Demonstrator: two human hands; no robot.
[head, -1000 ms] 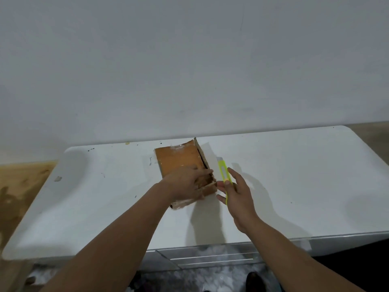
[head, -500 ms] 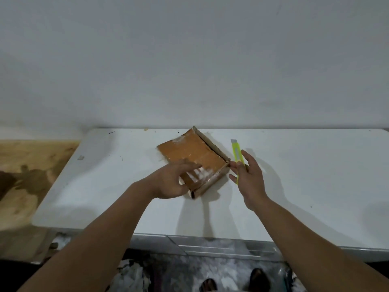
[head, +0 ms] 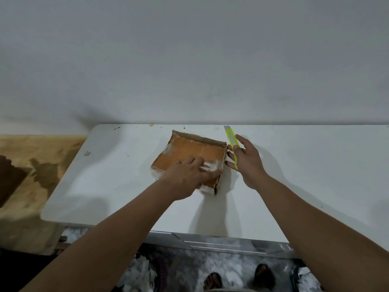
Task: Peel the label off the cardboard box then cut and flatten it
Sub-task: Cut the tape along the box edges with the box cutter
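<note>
Main risk from what I see: the left hand [head: 189, 175] lies flat on top of the cardboard box [head: 189, 152], fingers spread, fingertips reaching toward the box's right edge. That is just beside where the right hand [head: 246, 163] holds the yellow utility knife [head: 231, 144]. If the blade goes down that right edge while those fingertips sit there, I'd expect a slip to land on them. Second risk: the box rests on smooth white table [head: 315, 175] and the only restraint is the palm pressing down, so a sideways cut could make it skid or rotate. Third: glossy tape patches at the near corners and left edge may snag the blade and make it jump.

Pose, near to far. Both forearms enter from the bottom of the frame and converge at centre. Left wrist is low, hand palm-down on the near right part of the box top. Right hand sits right of centre, loosely closed on the knife between thumb and fingers, index finger extended; knife tip points to the table's far edge (can't tell if the blade is extended, too small).

Box sits mid-frame, rotated, closed, not yet cut or flattened; no label clearly visible on top.
</note>
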